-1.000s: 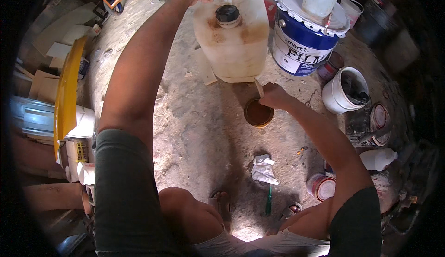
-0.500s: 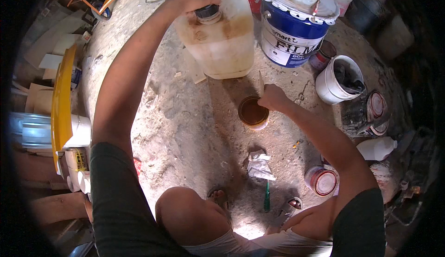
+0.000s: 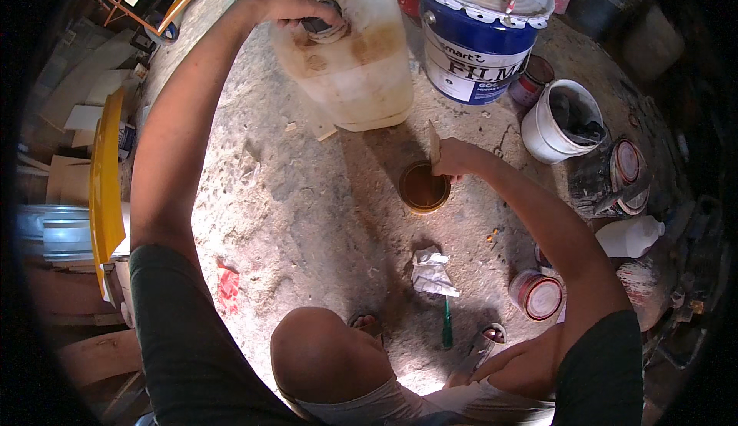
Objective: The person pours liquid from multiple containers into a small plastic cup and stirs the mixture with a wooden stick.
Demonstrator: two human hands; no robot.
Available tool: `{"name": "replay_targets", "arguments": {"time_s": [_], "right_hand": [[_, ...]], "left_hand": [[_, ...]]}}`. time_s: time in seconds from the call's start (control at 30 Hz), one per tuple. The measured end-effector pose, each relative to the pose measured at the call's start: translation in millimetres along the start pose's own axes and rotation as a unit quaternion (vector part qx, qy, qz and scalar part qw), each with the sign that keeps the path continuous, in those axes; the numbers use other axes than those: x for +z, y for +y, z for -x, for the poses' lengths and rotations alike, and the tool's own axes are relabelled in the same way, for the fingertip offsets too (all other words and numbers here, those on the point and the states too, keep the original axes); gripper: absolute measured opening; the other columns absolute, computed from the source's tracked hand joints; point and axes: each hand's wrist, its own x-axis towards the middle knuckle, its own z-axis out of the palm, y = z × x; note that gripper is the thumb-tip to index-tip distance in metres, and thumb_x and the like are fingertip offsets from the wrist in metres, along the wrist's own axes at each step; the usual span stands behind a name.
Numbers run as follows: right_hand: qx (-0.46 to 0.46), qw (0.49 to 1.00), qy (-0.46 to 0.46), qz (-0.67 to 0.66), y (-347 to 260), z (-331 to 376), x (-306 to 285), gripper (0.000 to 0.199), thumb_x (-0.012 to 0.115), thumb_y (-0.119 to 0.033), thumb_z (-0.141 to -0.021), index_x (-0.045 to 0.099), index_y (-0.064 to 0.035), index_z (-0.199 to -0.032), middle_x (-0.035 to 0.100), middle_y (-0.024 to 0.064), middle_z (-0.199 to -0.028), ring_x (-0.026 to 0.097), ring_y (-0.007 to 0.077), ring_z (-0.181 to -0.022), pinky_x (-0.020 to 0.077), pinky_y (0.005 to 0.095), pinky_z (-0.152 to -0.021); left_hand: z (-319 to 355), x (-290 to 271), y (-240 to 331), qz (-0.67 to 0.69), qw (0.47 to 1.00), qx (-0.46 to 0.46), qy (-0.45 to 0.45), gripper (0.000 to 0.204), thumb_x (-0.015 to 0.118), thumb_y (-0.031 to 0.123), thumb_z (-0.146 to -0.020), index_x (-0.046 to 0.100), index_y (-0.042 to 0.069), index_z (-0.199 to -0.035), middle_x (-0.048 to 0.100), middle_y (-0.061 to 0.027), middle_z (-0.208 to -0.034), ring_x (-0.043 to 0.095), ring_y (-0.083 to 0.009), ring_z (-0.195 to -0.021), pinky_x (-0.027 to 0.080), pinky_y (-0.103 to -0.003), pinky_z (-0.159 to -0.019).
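Note:
A large translucent jerrycan (image 3: 357, 88) with brown stains stands on the floor ahead of me. My left hand (image 3: 296, 2) has its fingers wrapped round the black cap (image 3: 321, 28) at the jerrycan's mouth. Nearer to me sits a small open can (image 3: 424, 189) of brown liquid. Over its far right rim, my right hand (image 3: 459, 159) grips a flat wooden stick (image 3: 435, 143) held nearly upright. I cannot tell whether the stick's lower end dips into the liquid.
A blue-and-white paint bucket (image 3: 480, 49) stands right of the jerrycan. Beyond it are a white bucket (image 3: 546, 130) and a lidded tin (image 3: 540, 297). Near my feet lie a crumpled white paper (image 3: 432, 272) and a green-handled tool (image 3: 447, 326). A yellow panel (image 3: 105, 195) leans at left.
My left hand has shifted slightly left and its fingers now curl further round the cap. The right hand and stick stay at the can's rim. The whole view has turned a little.

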Motion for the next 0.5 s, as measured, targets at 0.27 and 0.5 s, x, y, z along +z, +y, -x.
{"name": "replay_targets", "arguments": {"time_s": [0.27, 0.5], "right_hand": [[-0.009, 0.999, -0.019, 0.033, 6.3, -3.1, 0.7, 0.03, 0.054, -0.022, -0.085, 0.067, 0.0056, -0.083, 0.069, 0.0143, -0.068, 0.069, 0.0231, -0.058, 0.0591, 0.0341, -0.054], [0.006, 0.999, -0.034, 0.026, 8.5, -4.9, 0.3, 0.03, 0.054, -0.021, -0.085, 0.065, 0.0063, -0.083, 0.068, 0.0148, -0.068, 0.068, 0.0227, -0.056, 0.0576, 0.034, -0.051]], "left_hand": [[1.1, -8.3, 31.3, -0.082, 0.987, -0.128, -0.058, 0.066, 0.065, 0.07, -0.07, 0.064, 0.004, -0.075, 0.057, -0.0067, -0.06, 0.054, -0.0165, -0.048, 0.041, -0.027, -0.045], [-14.0, -19.4, 7.7, 0.024, 0.998, 0.01, -0.062, 0.053, 0.066, 0.055, -0.08, 0.063, 0.008, -0.103, 0.061, -0.0038, -0.071, 0.057, -0.0121, -0.059, 0.045, -0.026, -0.052]]}}
